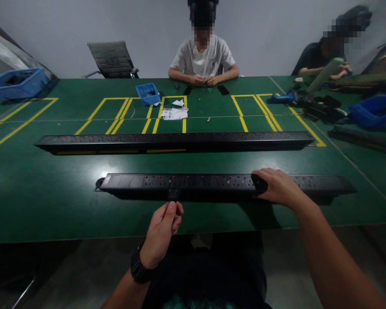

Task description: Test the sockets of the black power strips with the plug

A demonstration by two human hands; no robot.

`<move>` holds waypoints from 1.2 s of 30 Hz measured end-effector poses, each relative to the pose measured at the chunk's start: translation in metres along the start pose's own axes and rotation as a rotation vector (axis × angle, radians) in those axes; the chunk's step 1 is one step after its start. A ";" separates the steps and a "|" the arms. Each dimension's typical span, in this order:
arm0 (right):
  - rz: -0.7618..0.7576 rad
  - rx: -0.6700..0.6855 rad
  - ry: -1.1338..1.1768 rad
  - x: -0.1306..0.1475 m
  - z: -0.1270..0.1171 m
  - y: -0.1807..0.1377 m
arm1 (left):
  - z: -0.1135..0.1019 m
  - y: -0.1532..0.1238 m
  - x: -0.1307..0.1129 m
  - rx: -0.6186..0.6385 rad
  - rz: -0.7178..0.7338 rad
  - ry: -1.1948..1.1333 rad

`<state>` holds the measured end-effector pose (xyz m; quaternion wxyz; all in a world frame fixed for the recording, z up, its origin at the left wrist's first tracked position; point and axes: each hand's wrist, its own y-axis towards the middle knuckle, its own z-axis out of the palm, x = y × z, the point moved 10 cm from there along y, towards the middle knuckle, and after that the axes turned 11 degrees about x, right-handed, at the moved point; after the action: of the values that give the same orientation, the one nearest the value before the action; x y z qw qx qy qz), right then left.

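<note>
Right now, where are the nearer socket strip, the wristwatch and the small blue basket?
Nearer socket strip (209, 182), head view: middle of its socketed face.
Wristwatch (137, 267), head view: its black band.
Small blue basket (149, 101), head view: its near wall.

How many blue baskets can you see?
3: one blue basket at the far left, a small blue basket left of centre, and a third blue basket at the right edge, partly cut off. More may be hidden.

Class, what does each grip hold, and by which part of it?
Left grip: a small black piece, by its near end. Right grip: the nearer socket strip, across its width, right of its middle.
</note>
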<state>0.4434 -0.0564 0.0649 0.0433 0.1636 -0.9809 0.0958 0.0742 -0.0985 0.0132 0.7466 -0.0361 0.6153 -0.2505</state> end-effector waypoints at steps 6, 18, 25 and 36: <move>0.012 0.017 0.035 -0.017 0.016 0.001 | 0.023 0.005 0.011 0.072 -0.039 0.002; -0.084 -0.145 0.881 0.128 -0.026 -0.026 | 0.117 0.007 -0.031 0.443 0.232 0.502; 0.208 -0.273 1.557 0.152 0.047 -0.021 | 0.153 0.012 -0.021 0.610 0.274 1.160; 0.554 -0.444 1.751 0.111 0.064 0.011 | -0.075 0.082 -0.115 -0.168 0.527 1.577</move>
<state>0.3312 -0.0938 0.0134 0.7703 -0.2175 -0.5994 0.0023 0.0176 0.0399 0.0692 0.1258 0.2392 0.9624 0.0272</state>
